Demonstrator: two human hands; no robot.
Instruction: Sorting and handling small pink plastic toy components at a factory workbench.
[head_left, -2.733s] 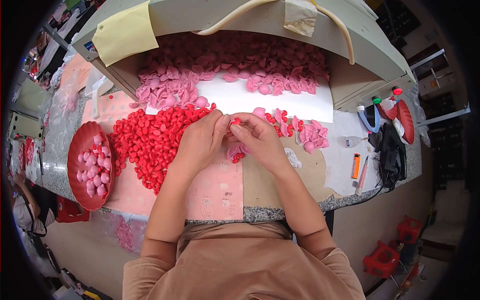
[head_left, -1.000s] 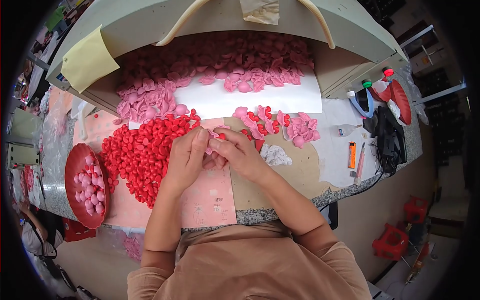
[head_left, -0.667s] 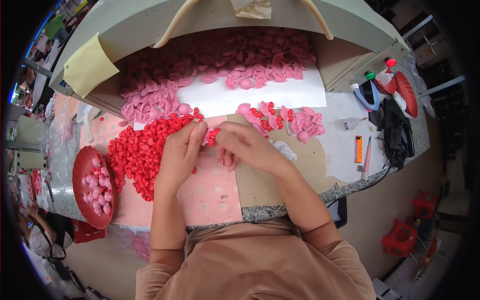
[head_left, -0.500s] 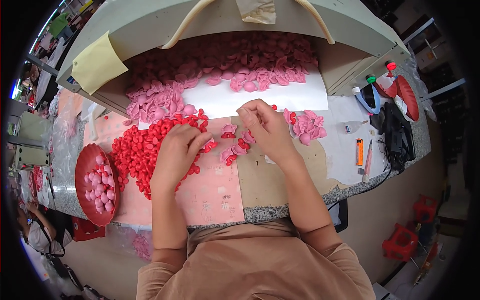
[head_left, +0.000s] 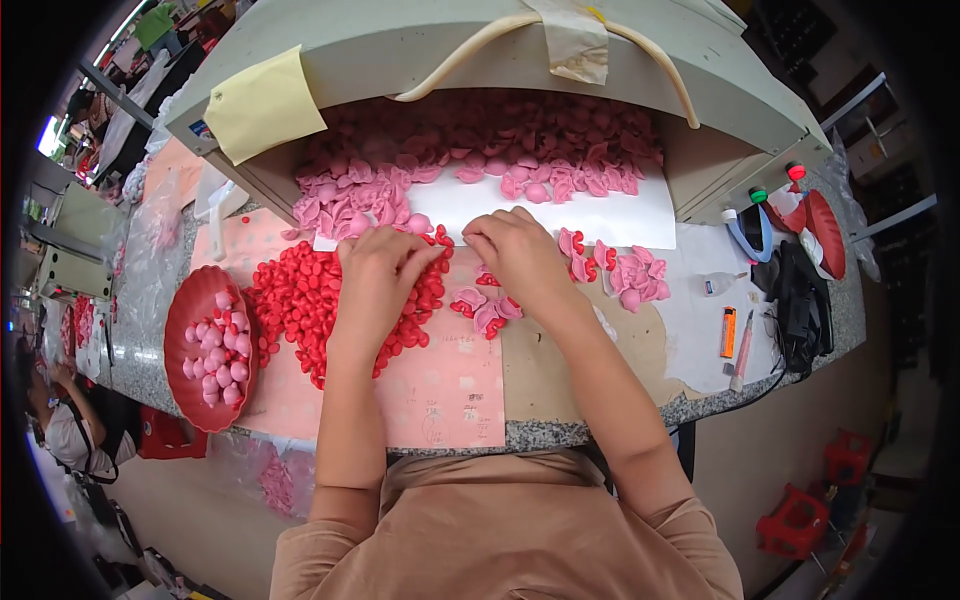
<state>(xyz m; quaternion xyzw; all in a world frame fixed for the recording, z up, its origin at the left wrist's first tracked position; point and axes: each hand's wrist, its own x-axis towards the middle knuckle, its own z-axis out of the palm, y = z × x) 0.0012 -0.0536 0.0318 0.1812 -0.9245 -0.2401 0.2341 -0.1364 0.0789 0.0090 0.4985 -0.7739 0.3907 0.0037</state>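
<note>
Now we rest our left hand (head_left: 375, 275) on the heap of small red pieces (head_left: 300, 300), fingers curled narrow among them; we cannot tell whether they pinch one. Our right hand (head_left: 520, 255) lies just right of it, fingers bent over pink petal pieces (head_left: 485, 310) on the worktop (head_left: 560, 435). Far left sits a red dish (head_left: 185, 385).

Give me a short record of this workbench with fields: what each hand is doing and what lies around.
left hand: rests on the heap of red pieces
right hand: fingers down among pink and red pieces
red tray: at the left, holds pink pieces
box: behind the hands, open front, pink petals inside
far right: orange lighter, pen
</note>
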